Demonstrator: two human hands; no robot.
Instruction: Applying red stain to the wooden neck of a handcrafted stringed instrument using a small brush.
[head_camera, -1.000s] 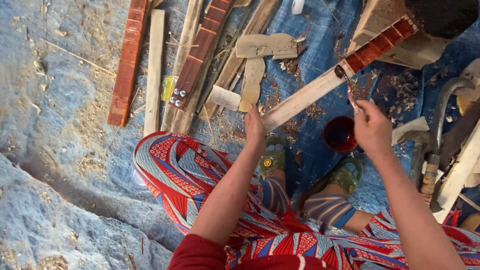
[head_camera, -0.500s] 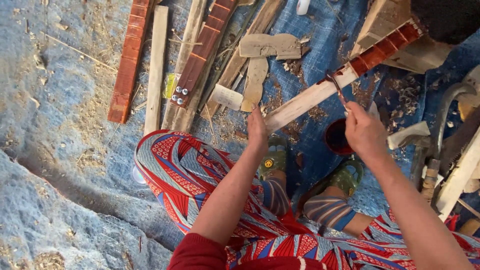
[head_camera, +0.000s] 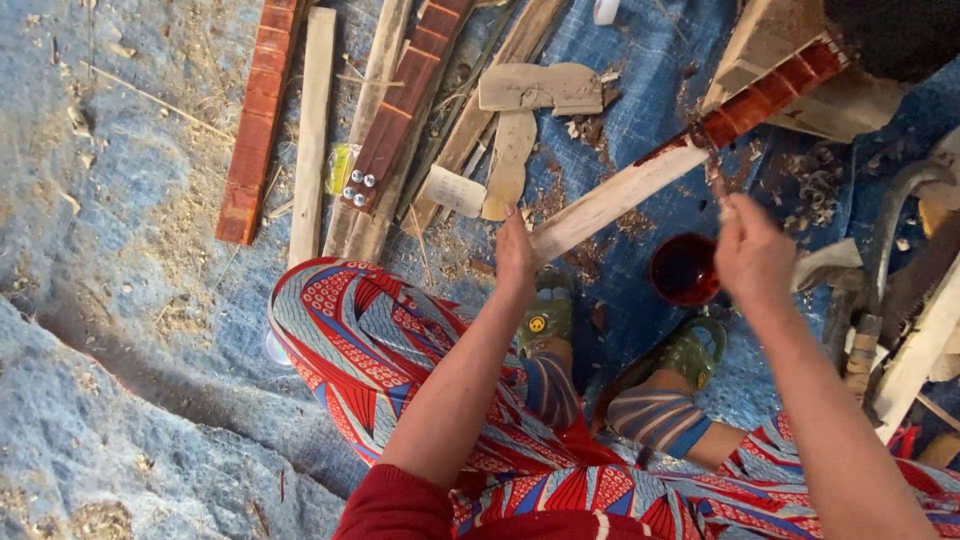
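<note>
right hand (head_camera: 755, 255) raised brush (head_camera: 714, 175) to slat (head_camera: 610, 200) | one cup (head_camera: 684, 269) | two hands

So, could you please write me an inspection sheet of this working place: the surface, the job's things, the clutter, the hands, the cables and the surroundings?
Surface: blue sheet on the ground, dusted with sawdust and shavings.
Job's things: long wooden strip, pale at the near end, red-brown at the far end; thin brush touching it where the colour changes; small cup of dark red liquid on the sheet.
Clutter: red-stained strips, bare wooden slats, cut wooden offcuts, a strip with metal pegs.
Hands: left hand holds the strip's pale end; right hand grips the brush.
Cables: nothing seen.
Surroundings: the person's patterned clothing, green sandals, tools at the right edge.
</note>
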